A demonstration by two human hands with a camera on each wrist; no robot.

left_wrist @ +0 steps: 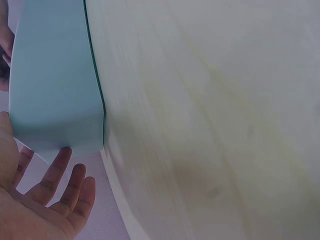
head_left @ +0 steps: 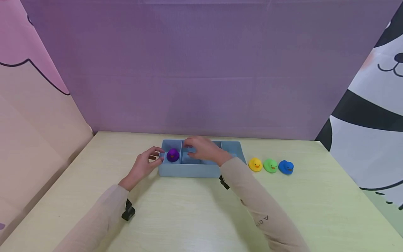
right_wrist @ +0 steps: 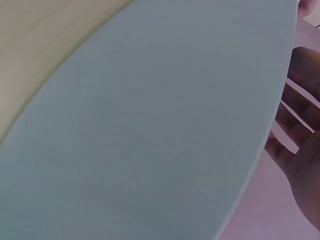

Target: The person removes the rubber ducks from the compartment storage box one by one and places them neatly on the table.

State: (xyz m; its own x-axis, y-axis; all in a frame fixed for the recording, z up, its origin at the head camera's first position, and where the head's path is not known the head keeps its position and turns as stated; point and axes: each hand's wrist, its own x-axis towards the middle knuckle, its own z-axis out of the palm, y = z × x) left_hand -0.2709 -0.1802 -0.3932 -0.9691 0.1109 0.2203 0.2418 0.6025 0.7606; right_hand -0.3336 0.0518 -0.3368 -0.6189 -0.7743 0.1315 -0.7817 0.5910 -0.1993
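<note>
A light blue divided box lies on the table, with a purple rubber duck in its leftmost compartment. At the box's left end is my left hand, its fingers loosely spread and the fingertips right at the end wall. My right hand is over the middle compartments, thumb and fingers apart with nothing seen between them. In the right wrist view, the box's front wall hides part of the right hand's fingers.
Right of the box, a yellow duck, a green duck and a blue duck stand in a row on the pale wooden table. A purple backdrop rises behind the table, and a panda print hangs at right.
</note>
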